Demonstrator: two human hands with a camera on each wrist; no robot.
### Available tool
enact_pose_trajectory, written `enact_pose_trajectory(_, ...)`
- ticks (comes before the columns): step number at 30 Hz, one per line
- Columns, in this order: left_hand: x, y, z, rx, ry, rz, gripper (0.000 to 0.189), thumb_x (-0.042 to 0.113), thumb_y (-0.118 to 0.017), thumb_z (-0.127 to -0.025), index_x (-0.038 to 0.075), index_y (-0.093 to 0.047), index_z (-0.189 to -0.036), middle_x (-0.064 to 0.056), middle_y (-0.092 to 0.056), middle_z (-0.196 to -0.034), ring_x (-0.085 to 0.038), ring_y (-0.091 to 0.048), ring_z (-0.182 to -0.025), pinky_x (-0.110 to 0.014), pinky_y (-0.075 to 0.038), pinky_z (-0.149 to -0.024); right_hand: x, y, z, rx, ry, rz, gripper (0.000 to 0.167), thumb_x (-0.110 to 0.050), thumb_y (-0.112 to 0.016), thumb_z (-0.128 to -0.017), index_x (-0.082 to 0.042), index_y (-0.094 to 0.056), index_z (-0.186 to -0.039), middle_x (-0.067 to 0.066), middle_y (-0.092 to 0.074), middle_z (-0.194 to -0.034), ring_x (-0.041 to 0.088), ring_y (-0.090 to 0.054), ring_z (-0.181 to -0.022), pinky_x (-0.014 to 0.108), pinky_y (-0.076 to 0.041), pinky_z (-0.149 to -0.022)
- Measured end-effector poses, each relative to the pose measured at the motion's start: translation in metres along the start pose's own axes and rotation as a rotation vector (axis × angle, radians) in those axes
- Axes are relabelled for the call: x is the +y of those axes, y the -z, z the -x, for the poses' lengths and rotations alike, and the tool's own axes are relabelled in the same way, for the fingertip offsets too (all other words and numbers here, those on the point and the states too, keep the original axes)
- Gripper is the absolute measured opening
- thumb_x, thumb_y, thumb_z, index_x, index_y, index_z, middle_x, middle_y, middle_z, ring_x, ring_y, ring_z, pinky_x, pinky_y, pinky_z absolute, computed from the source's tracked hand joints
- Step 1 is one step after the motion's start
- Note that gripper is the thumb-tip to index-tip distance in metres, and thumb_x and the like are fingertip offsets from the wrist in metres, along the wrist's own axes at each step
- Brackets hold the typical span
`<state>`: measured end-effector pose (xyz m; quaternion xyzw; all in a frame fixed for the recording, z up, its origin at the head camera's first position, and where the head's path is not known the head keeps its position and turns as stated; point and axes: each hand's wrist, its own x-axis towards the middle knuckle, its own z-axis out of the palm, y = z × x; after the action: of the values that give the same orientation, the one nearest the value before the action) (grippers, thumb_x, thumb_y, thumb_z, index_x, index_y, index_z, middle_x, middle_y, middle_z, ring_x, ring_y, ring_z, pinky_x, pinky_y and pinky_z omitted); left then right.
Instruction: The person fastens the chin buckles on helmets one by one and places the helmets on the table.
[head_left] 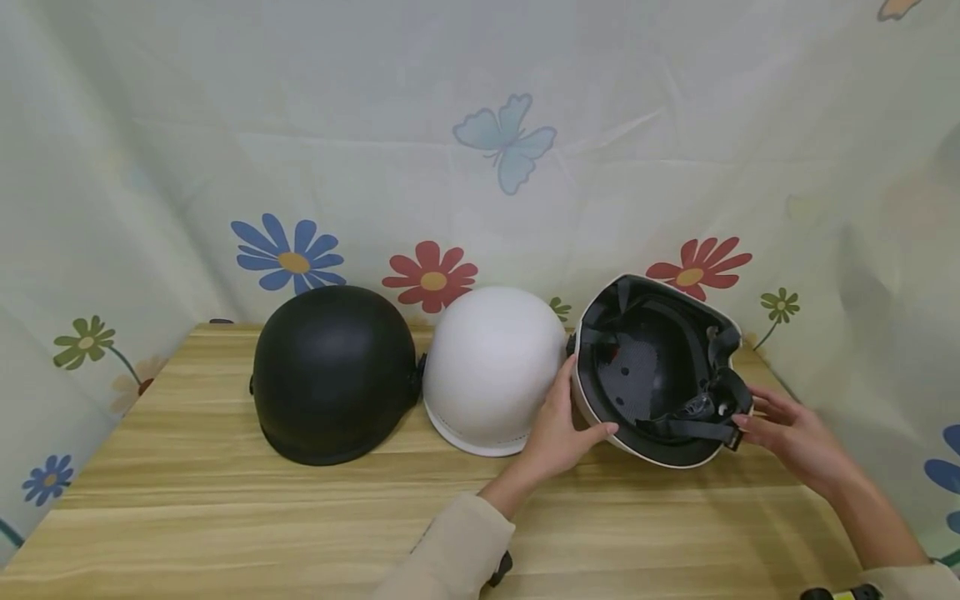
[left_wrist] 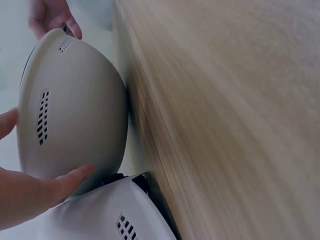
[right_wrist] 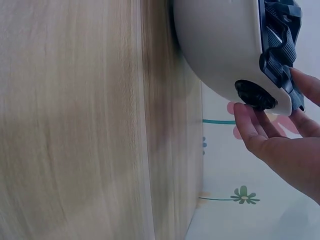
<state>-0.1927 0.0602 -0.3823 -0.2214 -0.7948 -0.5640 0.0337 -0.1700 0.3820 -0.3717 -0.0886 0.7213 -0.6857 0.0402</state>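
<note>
An upturned white helmet (head_left: 651, 367) rests at the right of the table, its black padded inside and straps facing up and forward. My left hand (head_left: 558, 425) grips its left side, thumb over the rim and fingers on the shell. Vent slots (left_wrist: 43, 117) in that shell show in the left wrist view. On the other side my right hand (head_left: 798, 442) holds the helmet's edge by the black chin strap (head_left: 693, 429). Seen from the right wrist, some of its fingertips (right_wrist: 241, 112) touch a round black knob (right_wrist: 255, 94) on the shell.
A second white helmet (head_left: 491, 367) sits dome up just left of my left hand. Beside it, farther left, stands a black helmet (head_left: 333, 375). The wooden table (head_left: 247, 525) ends at a cloth backdrop (head_left: 360, 167) printed with flowers and a butterfly.
</note>
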Motion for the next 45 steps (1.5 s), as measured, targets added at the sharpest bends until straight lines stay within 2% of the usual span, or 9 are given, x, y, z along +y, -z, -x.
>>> enact_pose_trajectory(10,0.001,0.003,-0.003,0.009,-0.019,0.002,0.079,0.022,-0.072,-0.080,0.008,-0.024,-0.141,-0.012,-0.032,-0.141,-0.022,-0.035,-0.126,-0.033,-0.034,-0.100,-0.004,-0.001,-0.008,0.095,-0.028,0.117,0.039,-0.001,-0.055,-0.090,-0.027,-0.050,-0.118,-0.014,-0.056,-0.100,0.003,-0.056,-0.084,0.018,-0.048,-0.068)
enact_pose_trajectory(14,0.005,0.009,-0.008,0.035,-0.013,-0.005,0.070,0.021,-0.070,-0.081,0.007,-0.032,-0.137,-0.014,-0.037,-0.134,-0.027,-0.039,-0.121,-0.036,-0.037,-0.097,-0.005,-0.001,-0.009,0.085,-0.027,0.075,0.038,0.001,-0.055,-0.089,-0.027,-0.052,-0.115,-0.013,-0.057,-0.100,0.003,-0.056,-0.084,0.020,-0.048,-0.067)
enact_pose_trajectory(20,0.014,0.017,-0.016,0.078,-0.080,-0.002,0.066,0.018,-0.069,-0.081,0.004,-0.034,-0.136,-0.015,-0.039,-0.131,-0.029,-0.041,-0.120,-0.038,-0.036,-0.097,-0.005,0.000,-0.009,0.061,-0.017,0.031,0.038,0.003,-0.054,-0.089,-0.025,-0.054,-0.115,-0.011,-0.057,-0.101,0.005,-0.057,-0.084,0.021,-0.049,-0.067)
enact_pose_trajectory(25,0.019,0.020,-0.023,0.058,-0.106,-0.053,0.068,0.017,-0.068,-0.082,0.004,-0.033,-0.138,-0.012,-0.037,-0.137,-0.024,-0.036,-0.126,-0.037,-0.031,-0.102,-0.006,0.001,-0.011,0.048,0.008,0.017,0.040,0.006,-0.052,-0.089,-0.025,-0.055,-0.113,-0.011,-0.057,-0.101,0.006,-0.058,-0.084,0.021,-0.049,-0.067)
enact_pose_trajectory(31,0.021,0.021,-0.026,0.006,-0.068,-0.076,0.068,0.018,-0.066,-0.084,0.008,-0.031,-0.141,-0.012,-0.035,-0.139,-0.023,-0.032,-0.128,-0.038,-0.029,-0.103,-0.008,0.003,-0.011,0.076,-0.034,0.079,0.037,0.001,-0.056,-0.088,-0.026,-0.053,-0.113,-0.015,-0.057,-0.100,0.005,-0.058,-0.082,0.021,-0.049,-0.066)
enact_pose_trajectory(40,0.023,0.019,-0.025,-0.008,-0.023,-0.113,0.064,0.016,-0.066,-0.085,0.012,-0.034,-0.140,-0.013,-0.039,-0.132,-0.024,-0.038,-0.122,-0.038,-0.033,-0.100,-0.009,0.006,-0.012,0.035,0.009,-0.023,0.038,0.005,-0.053,-0.089,-0.023,-0.055,-0.115,-0.010,-0.058,-0.103,0.008,-0.059,-0.082,0.022,-0.050,-0.066)
enact_pose_trajectory(42,0.023,0.019,-0.024,-0.002,-0.013,-0.112,0.063,0.016,-0.066,-0.085,0.012,-0.035,-0.140,-0.014,-0.040,-0.128,-0.024,-0.043,-0.115,-0.034,-0.037,-0.095,-0.010,0.006,-0.013,0.039,0.011,-0.032,0.037,0.005,-0.053,-0.089,-0.022,-0.055,-0.115,-0.010,-0.058,-0.103,0.008,-0.059,-0.082,0.022,-0.050,-0.066)
enact_pose_trajectory(45,0.022,0.020,-0.022,0.003,-0.009,-0.115,0.062,0.016,-0.066,-0.085,0.011,-0.036,-0.139,-0.014,-0.042,-0.120,-0.020,-0.047,-0.094,-0.027,-0.041,-0.080,-0.012,0.006,-0.013,0.054,0.009,-0.011,0.037,0.004,-0.052,-0.089,-0.021,-0.055,-0.116,-0.011,-0.057,-0.103,0.007,-0.059,-0.082,0.021,-0.049,-0.066)
